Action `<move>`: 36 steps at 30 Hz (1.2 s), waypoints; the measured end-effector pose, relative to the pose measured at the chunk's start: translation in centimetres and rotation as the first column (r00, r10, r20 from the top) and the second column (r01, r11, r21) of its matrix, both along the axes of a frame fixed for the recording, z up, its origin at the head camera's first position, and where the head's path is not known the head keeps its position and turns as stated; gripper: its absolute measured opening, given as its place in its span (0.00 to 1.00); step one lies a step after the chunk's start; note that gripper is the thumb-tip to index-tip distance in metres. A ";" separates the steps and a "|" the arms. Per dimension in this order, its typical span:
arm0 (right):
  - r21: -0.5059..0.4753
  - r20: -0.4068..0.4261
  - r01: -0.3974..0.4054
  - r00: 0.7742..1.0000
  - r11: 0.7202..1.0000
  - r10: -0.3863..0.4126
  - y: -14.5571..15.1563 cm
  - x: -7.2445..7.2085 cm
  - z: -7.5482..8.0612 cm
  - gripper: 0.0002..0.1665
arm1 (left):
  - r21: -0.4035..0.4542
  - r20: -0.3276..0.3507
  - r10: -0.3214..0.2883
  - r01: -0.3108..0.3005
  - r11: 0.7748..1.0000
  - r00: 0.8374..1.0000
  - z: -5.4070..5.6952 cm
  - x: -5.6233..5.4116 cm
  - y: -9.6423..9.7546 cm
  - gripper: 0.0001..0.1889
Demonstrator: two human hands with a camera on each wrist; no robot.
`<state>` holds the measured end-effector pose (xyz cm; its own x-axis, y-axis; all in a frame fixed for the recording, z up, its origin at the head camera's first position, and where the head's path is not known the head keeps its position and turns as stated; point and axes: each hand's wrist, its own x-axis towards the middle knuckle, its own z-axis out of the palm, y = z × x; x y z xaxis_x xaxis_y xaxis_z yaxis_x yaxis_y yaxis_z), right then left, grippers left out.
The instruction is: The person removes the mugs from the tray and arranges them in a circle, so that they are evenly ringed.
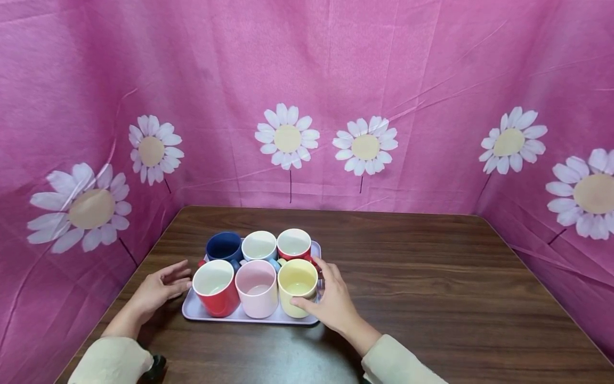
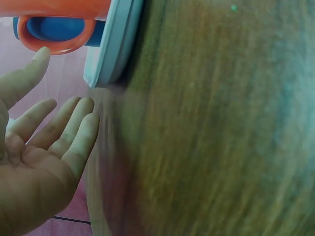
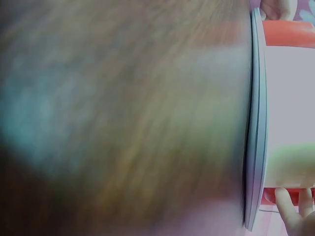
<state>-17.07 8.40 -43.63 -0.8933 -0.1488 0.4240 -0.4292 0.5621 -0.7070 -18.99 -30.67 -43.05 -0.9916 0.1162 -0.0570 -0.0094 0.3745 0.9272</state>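
Several mugs stand upright in two rows on a pale lilac tray (image 1: 249,321). In the front row are a red mug (image 1: 220,302), a pink mug (image 1: 258,306) and a yellow mug (image 1: 290,306). My right hand (image 1: 336,304) holds the yellow mug at its right side, thumb across the front and fingers toward the back. Its fingers (image 3: 290,211) show beside that mug in the right wrist view. My left hand (image 1: 155,292) is left of the red mug, fingers extended. In the left wrist view the thumb is close to the orange-red handle (image 2: 56,48); contact is unclear.
Behind stand a dark blue mug (image 1: 224,246), a light blue mug (image 1: 259,246) with a white inside, and a second red mug (image 1: 294,244). The brown wooden table (image 1: 431,277) extends right of the tray. A pink daisy-print cloth (image 1: 326,64) hangs around the table.
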 end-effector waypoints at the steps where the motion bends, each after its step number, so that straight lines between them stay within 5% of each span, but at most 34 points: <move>1: -0.006 0.002 0.001 1.000 1.000 -0.001 -0.1 0.0 0.0 0.57 | 0.015 0.014 -0.008 0.007 1.000 1.000 -0.1 0.0 0.0 0.37; 9: -0.045 0.011 0.015 1.000 0.999 -0.014 -0.6 -0.2 -0.1 0.55 | 0.091 0.113 -0.033 0.022 0.996 0.993 -0.7 0.1 -0.2 0.38; 36: -0.124 0.008 0.125 0.992 0.984 -0.125 -1.5 -0.2 -0.1 0.48 | 0.112 0.131 0.023 -0.038 0.993 0.991 -2.1 -0.2 0.0 0.27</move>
<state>-17.26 6.87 -43.78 -0.9016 0.0174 0.4322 -0.3611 0.5194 -0.7745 -19.24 -30.71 -45.14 -0.9799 0.0988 -0.1732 -0.1420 0.2641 0.9540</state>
